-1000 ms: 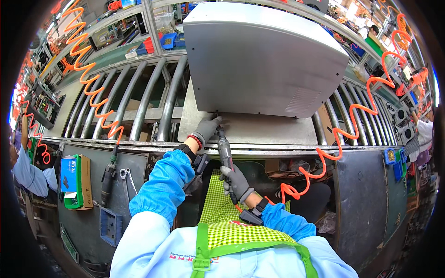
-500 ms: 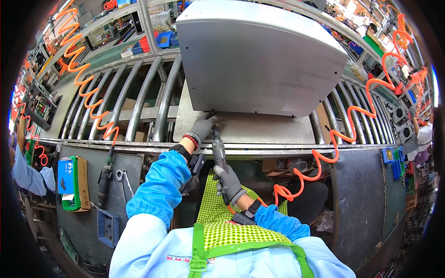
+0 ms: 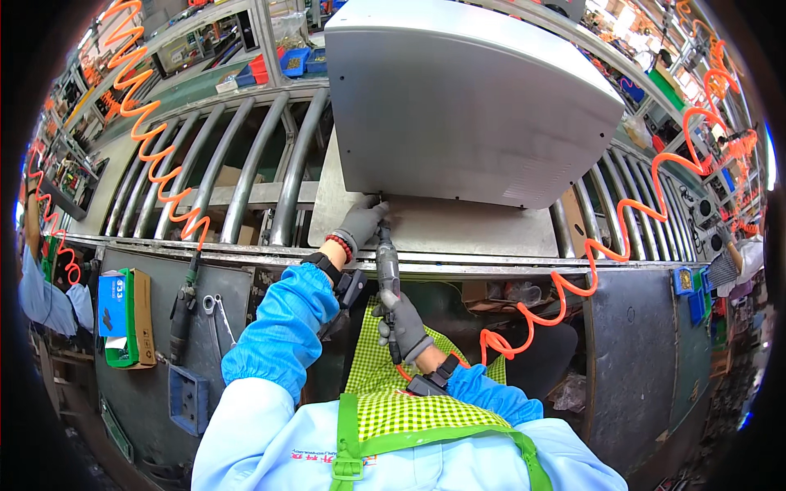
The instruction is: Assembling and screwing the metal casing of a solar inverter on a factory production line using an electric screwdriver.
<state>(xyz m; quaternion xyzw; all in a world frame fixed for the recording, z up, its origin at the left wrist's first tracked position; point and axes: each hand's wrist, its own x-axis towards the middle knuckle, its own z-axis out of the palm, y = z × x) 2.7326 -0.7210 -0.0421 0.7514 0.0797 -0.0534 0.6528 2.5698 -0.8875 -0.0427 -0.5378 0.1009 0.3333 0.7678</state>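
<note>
A large grey sheet-metal cabinet (image 3: 475,114) with a vented patch stands on a flat metal plate (image 3: 327,213) over the roller conveyor. In its grey glove, my right hand (image 3: 407,329) is wrapped round a pneumatic screwdriver (image 3: 388,274), whose tip points up at the cabinet's lower front edge. My left hand (image 3: 360,222), gloved too, is at that same edge beside the tool's tip. Its fingers are bent close together there; whether something small is between them is hidden.
Orange coiled air hoses (image 3: 626,221) hang at both sides. On the left bench lie a second air tool (image 3: 182,315), wrenches (image 3: 219,323), a blue bin (image 3: 189,401) and a box (image 3: 135,319). Conveyor rollers (image 3: 246,172) run across; other people stand at the far sides.
The cabinet appears slightly further right in the picture. Both hands and the screwdriver keep nearly the same place at its lower edge.
</note>
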